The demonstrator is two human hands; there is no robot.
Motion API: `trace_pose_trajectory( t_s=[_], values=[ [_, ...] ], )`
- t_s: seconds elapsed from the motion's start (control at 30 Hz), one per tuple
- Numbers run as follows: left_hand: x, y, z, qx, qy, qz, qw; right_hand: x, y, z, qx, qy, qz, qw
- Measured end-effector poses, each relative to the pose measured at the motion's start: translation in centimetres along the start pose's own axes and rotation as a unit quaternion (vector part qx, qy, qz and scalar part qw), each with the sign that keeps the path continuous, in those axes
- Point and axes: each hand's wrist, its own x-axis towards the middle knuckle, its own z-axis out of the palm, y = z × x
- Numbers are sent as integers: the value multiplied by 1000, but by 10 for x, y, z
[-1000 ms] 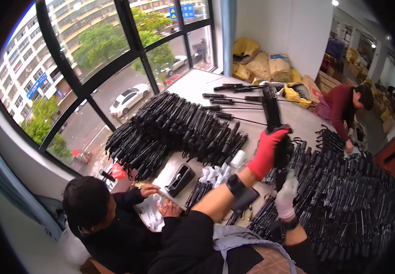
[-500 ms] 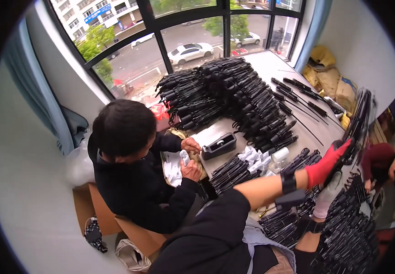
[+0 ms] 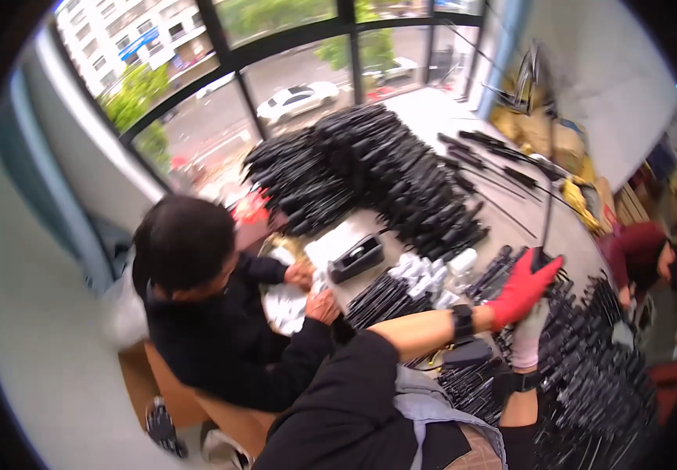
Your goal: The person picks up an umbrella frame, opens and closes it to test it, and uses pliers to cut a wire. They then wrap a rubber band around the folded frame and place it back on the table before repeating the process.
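Observation:
My left hand, in a red glove, is closed around the lower end of a black umbrella. Its thin shaft stands upright, and the dark ribs at its top are spread a little and blurred. Just below, my right hand, in a pale glove, is closed at the handle end, its fingers partly hidden by the red glove. Under and beside both hands lie many folded black umbrellas in dense rows.
At my left, a person in black handles white material beside a dark tape dispenser. A large umbrella pile covers the table near the window. White pieces lie in front. Another person in dark red bends at the right.
My hands have moved left and down in the picture. The umbrella's shaft is now long, with its ribs up at the top, where before they hung bunched just above my hands. The view has shifted.

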Motion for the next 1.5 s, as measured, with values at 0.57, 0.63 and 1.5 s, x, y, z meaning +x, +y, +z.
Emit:
trace_pose_trajectory(
  t_s=[0.57,0.63,1.5],
  values=[
    [162,82,-86,-286,-169,-80,940,-132,-75,-109,368,-115,430,816],
    [193,67,-130,-111,-93,34,989,-130,-77,-100,389,-141,427,804],
    [31,56,-40,-140,-86,-86,983,-3,-37,-15,332,-61,334,880]
  ],
)
